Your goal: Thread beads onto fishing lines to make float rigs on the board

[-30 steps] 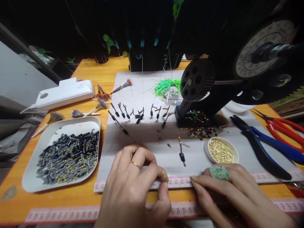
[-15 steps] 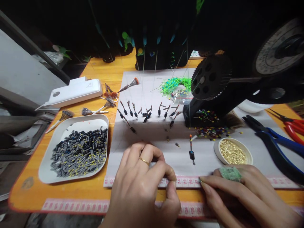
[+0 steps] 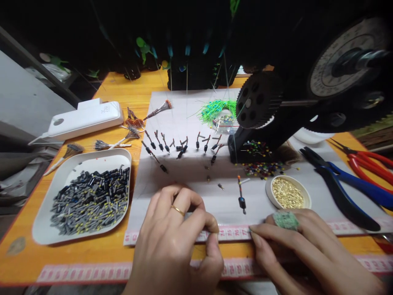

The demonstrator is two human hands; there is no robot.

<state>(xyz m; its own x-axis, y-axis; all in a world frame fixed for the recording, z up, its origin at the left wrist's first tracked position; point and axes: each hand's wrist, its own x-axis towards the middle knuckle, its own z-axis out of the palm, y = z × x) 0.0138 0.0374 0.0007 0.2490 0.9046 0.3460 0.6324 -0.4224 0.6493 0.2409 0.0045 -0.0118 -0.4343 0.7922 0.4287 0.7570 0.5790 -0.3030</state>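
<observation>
Head camera view: the left hand (image 3: 173, 235), between 6 and 7 o'clock, has its thumb and forefinger drawn together over the printed tape (image 3: 229, 232). The right hand (image 3: 310, 243), toward 4 o'clock, bends its thumb and forefinger to the tape's edge, where a tiny dark tip shows. Whether either pinch grasps anything, or a thin thread runs between them, I cannot tell. The tape runs from about 7 o'clock round to 4 o'clock, along the near edge of the white board (image 3: 196, 200).

If a fine thread is there, an uneven pull could slip it out of one pinch or throw off its line against the marks. The right knuckles lie just beside the dish (image 3: 269, 198) near 4 o'clock; a careless lift could knock it and spill the gold beads (image 3: 287, 192). The small black weight (image 3: 242, 203), between 4 and 5 o'clock, lies close beyond the fingertips, so a forward sweep could roll it away.

The left palm is turned from view, and its fingers cover part of the tape. Both wrists are cut off below, the machine (image 3: 325, 102) fades into darkness from 10 to 2 o'clock, and the threads hanging from it are too faint to follow.
</observation>
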